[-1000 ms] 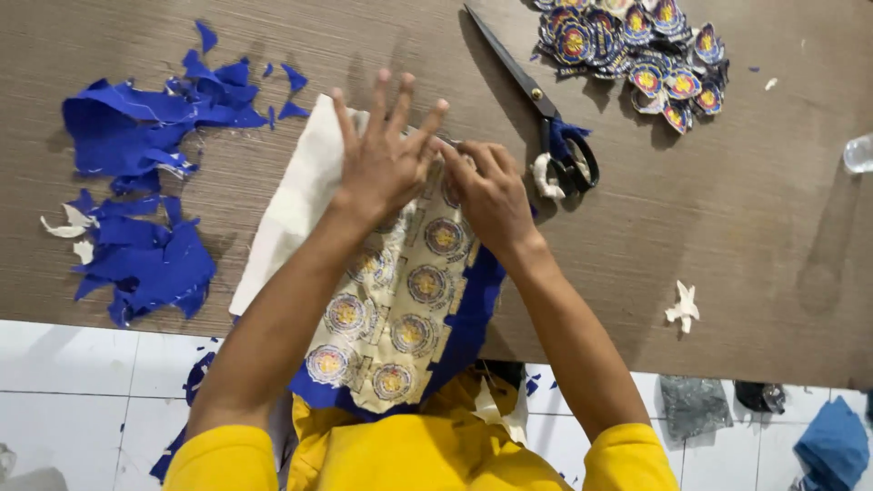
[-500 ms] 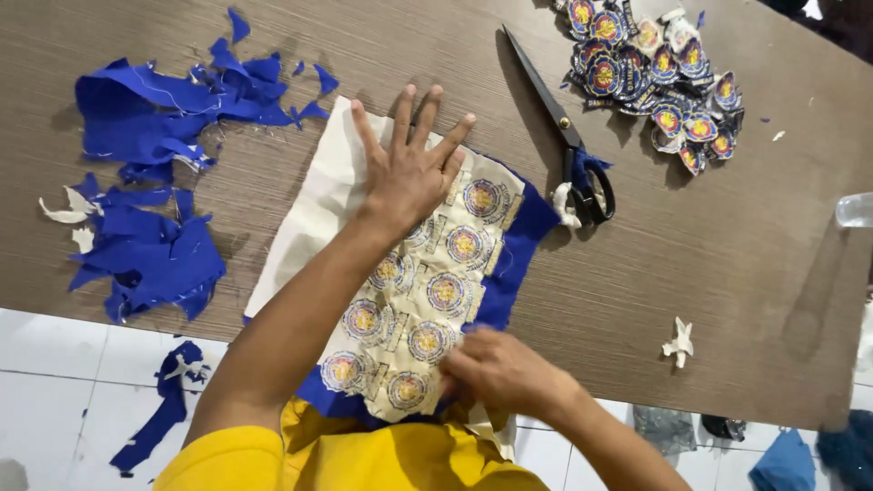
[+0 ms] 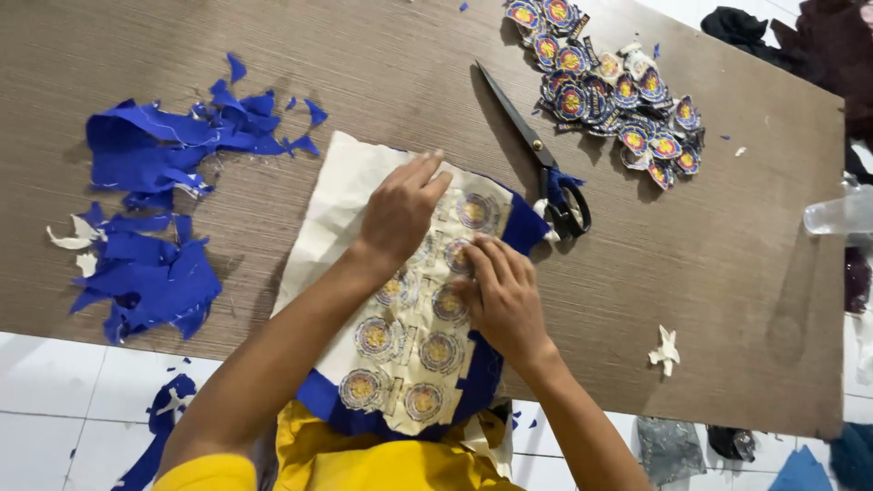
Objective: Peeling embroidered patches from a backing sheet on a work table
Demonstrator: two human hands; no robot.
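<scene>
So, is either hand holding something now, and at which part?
Nothing is gripped. The left hand and right hand both press flat on the cream backing sheet of round embroidered badges, near its upper middle.

Scissors (image 3: pixel 536 155) lie right; blue scraps (image 3: pixel 155 227) left; bare table (image 3: pixel 727 264) beyond, seemingly.

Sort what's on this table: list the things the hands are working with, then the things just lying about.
In use:
left hand and right hand, both pressed flat on the cream sheet of round emblems
blue fabric under that sheet

Lying about:
scissors
pile of cut-out emblems
blue scraps
white scrap
clear plastic bottle
</scene>
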